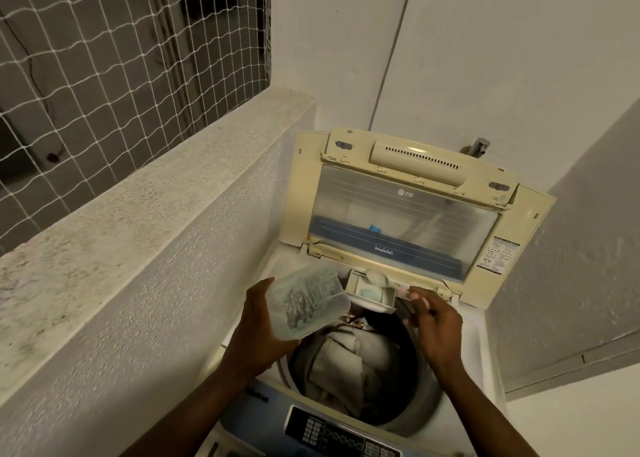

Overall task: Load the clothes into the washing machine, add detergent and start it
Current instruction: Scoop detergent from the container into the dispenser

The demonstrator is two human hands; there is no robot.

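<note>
A top-loading washing machine (481, 349) stands below me with its lid (405, 214) raised. Grey and dark clothes (349, 359) fill the drum. My left hand (256, 321) grips a clear plastic container (308, 300) of detergent powder, tilted over the drum's left rim. At the back rim the detergent drawer (370, 292) is pulled out. My right hand (438, 321) holds a small whitish scoop (379, 278) over that drawer; its handle blurs into my fingers.
The control panel (339, 436) with buttons lies at the machine's front edge. A rough concrete ledge (145, 200) and low wall run along the left, with netting (104, 58) above. White walls close in behind and to the right. A tap (479, 145) sticks out behind the lid.
</note>
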